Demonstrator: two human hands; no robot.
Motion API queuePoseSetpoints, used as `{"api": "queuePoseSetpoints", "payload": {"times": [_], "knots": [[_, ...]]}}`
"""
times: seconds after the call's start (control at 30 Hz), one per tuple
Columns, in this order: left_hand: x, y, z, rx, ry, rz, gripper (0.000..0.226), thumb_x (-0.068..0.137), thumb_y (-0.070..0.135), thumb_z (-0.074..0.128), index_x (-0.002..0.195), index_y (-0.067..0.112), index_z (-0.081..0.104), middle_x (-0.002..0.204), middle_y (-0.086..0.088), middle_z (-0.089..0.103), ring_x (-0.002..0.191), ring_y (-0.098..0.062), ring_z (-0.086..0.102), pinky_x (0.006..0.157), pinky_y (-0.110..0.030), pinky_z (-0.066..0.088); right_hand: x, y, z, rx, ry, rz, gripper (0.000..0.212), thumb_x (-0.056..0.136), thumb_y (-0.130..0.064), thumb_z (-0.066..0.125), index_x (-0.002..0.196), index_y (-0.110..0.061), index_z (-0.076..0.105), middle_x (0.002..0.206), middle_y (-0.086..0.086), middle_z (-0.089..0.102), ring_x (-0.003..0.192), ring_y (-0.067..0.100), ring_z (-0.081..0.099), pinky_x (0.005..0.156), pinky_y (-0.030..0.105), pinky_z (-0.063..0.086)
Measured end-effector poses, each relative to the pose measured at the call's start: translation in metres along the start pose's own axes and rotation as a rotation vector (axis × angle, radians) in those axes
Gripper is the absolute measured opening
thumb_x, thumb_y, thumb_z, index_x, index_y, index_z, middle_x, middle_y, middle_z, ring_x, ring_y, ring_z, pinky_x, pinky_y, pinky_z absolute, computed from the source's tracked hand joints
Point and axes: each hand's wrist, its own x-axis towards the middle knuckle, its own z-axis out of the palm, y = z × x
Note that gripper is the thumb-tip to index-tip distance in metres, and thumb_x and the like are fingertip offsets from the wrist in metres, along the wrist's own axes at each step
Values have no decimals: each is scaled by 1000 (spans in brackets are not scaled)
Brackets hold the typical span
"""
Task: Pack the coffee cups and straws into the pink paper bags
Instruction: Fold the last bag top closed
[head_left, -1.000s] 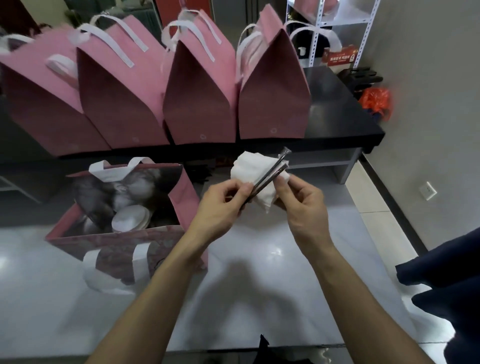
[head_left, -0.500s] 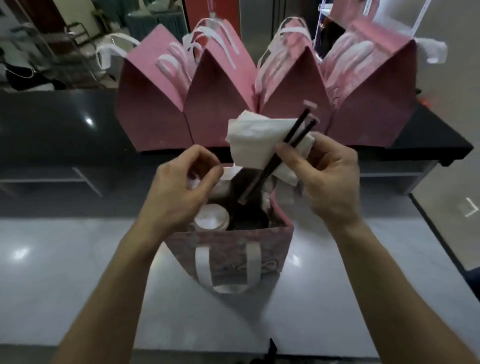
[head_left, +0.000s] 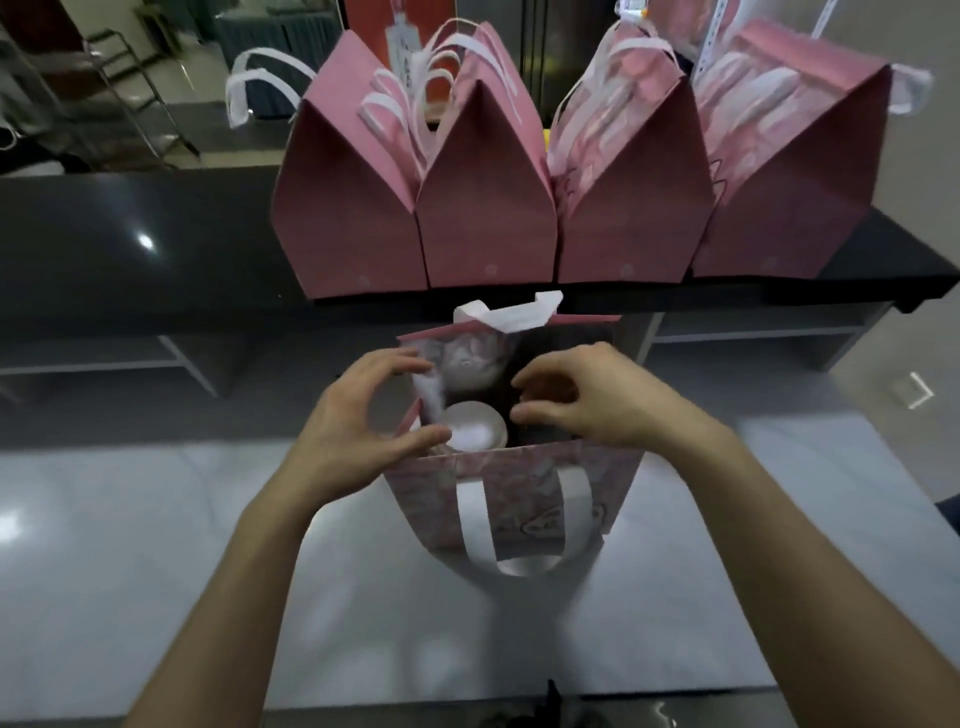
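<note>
An open pink paper bag (head_left: 511, 499) stands on the pale worktop (head_left: 156, 545) in the middle of the frame, its white ribbon handle (head_left: 511, 525) hanging down the near face. Inside, toward the bag's left half, two white-lidded coffee cups show: the near cup (head_left: 475, 425) and, above it in the frame, the far cup (head_left: 470, 358). The right half of the interior is dark and no straws can be made out there.

The left hand (head_left: 358, 423) sits at the bag's left rim, fingers curved wide and thumb reaching toward the near cup; I cannot tell whether it grips the paper. The right hand (head_left: 587, 402) hangs over the right side of the opening, fingers curled downward into the bag; what they hold, if anything, is hidden.

Across the upper frame, four closed pink bags (head_left: 488, 208) stand in a row on a dark bench (head_left: 130, 244).
</note>
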Motion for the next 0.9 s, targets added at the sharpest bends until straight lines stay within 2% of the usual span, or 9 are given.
{"api": "queuePoseSetpoints", "payload": {"times": [0.1, 0.17, 0.27, 0.33, 0.47, 0.63, 0.73, 0.83, 0.9], "knots": [[-6, -15, -1, -200, 82, 59, 94, 68, 70, 94, 148, 39, 56, 155, 16, 54, 144, -10, 55, 114, -32, 49, -34, 37, -1, 424, 380, -93, 40, 81, -59, 88, 113, -37, 77, 105, -9, 80, 98, 13, 77, 88, 31, 64], [-10, -29, -1, -285, 1, 6, 118, 57, 68, 101, 156, 39, 43, 161, 16, 47, 148, -11, 50, 117, -33, 47, -56, 69, 1, 538, 437, -43, 67, 65, -67, 95, 119, -38, 68, 121, -8, 74, 112, 18, 73, 98, 39, 61], [-11, -50, 2, -301, -223, -125, 133, 45, 66, 106, 153, 43, 33, 170, 27, 21, 156, -14, 39, 123, -40, 45, -73, 113, 7, 566, 96, 161, 108, 46, -69, 103, 135, -52, 43, 164, -17, 39, 150, 23, 46, 123, 51, 43], [-4, -58, 3, -275, -327, -147, 127, 45, 61, 108, 147, 43, 34, 172, 33, 8, 158, -25, 36, 125, -46, 44, -68, 128, 12, 455, -117, 198, 117, 46, -69, 103, 136, -62, 28, 167, -29, 18, 159, 26, 27, 129, 48, 32], [19, -68, 1, -289, -405, -99, 99, 52, 58, 107, 134, 42, 55, 173, 37, 2, 159, -22, 34, 125, -53, 43, -34, 131, 11, 397, -146, 128, 124, 47, -75, 97, 142, -54, 21, 174, -27, 2, 164, 18, 11, 134, 48, 22], [39, -70, -4, -430, -363, -125, 84, 54, 54, 107, 122, 23, 67, 166, 30, 34, 150, -6, 48, 122, -51, 47, -3, 130, 5, 454, -122, 119, 164, 50, -63, 104, 162, -57, -16, 178, -14, 10, 164, 10, 11, 133, 40, 18], [42, -74, -3, -407, -269, -121, 77, 53, 54, 107, 112, 23, 68, 151, 18, 55, 139, -10, 60, 119, -53, 50, 3, 131, 3, 390, -49, 139, 154, 47, -73, 100, 167, -52, 6, 164, -12, 34, 154, 15, 31, 130, 44, 27], [41, -78, 1, -443, -174, -125, 81, 51, 50, 109, 112, 28, 60, 136, 8, 68, 133, -16, 66, 116, -52, 53, 3, 130, 5, 345, 54, 85, 106, 57, -71, 96, 148, -37, 55, 142, -21, 50, 138, 5, 52, 127, 46, 38], [39, -79, 3, -453, -126, -125, 90, 51, 51, 109, 122, 34, 58, 130, 7, 68, 130, -17, 67, 115, -47, 54, 1, 131, 12, 359, 101, 56, 77, 67, -53, 97, 134, -35, 64, 134, -22, 60, 131, 0, 58, 124, 45, 43]]}}
